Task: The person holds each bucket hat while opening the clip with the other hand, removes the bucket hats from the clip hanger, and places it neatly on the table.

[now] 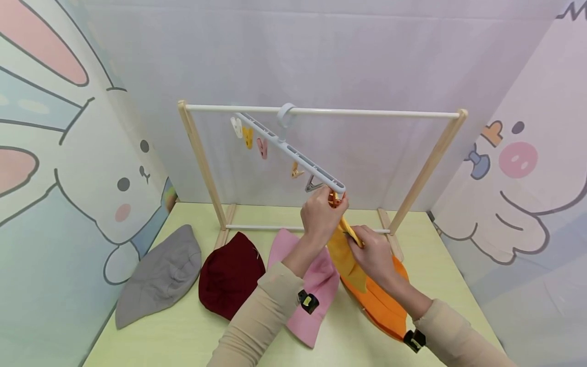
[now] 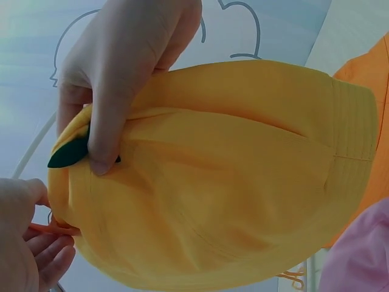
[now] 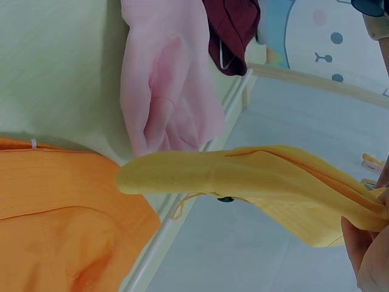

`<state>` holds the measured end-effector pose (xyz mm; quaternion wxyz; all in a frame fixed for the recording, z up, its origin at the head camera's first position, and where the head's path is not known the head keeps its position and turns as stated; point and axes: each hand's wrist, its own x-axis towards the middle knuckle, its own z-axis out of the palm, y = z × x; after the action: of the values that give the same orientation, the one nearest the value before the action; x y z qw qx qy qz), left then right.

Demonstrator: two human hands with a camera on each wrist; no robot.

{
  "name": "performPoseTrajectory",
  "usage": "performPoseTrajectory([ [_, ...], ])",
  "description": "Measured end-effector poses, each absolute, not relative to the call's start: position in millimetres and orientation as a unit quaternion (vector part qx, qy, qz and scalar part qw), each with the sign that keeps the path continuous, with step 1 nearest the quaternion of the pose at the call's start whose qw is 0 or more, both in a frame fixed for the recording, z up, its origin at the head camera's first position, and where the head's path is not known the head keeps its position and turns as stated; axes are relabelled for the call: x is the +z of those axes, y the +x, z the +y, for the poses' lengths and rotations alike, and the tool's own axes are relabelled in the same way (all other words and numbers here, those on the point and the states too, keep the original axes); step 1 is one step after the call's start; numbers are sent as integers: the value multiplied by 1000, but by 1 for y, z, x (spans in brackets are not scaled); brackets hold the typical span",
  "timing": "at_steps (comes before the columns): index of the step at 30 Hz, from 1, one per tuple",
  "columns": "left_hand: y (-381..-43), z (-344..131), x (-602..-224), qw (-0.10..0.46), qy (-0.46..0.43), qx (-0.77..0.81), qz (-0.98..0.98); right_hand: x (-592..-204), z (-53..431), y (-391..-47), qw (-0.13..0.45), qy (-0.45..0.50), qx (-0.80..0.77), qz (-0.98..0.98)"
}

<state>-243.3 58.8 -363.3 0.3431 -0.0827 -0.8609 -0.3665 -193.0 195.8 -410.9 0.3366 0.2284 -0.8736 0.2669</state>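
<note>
My left hand (image 1: 321,214) pinches an orange clothespin (image 2: 58,229) at the near end of a light-grey clip hanger (image 1: 307,162). The yellow bucket hat (image 2: 225,176) hangs from my right hand (image 1: 373,250), whose thumb and fingers grip it beside a dark green leaf (image 2: 70,152). In the left wrist view the clothespin's tips meet the hat's edge. Folded flat, the hat stretches away from the right hand in the right wrist view. An orange bucket hat (image 1: 382,308) lies on the table below the right forearm.
The hanger hooks over the white rail of a wooden-legged rack (image 1: 367,112). White (image 1: 236,127), yellow (image 1: 247,137) and pink (image 1: 262,148) clothespins hang along its far half. Pink (image 1: 304,316), dark red (image 1: 231,275) and grey (image 1: 160,278) hats lie on the pale green table (image 1: 137,346).
</note>
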Motion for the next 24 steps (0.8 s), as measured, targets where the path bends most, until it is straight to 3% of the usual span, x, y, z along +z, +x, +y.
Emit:
performPoseTrajectory([
  [24,-242,56,-355,372,-99,-362,-849,-410,199,-192,345,224,282,-867],
])
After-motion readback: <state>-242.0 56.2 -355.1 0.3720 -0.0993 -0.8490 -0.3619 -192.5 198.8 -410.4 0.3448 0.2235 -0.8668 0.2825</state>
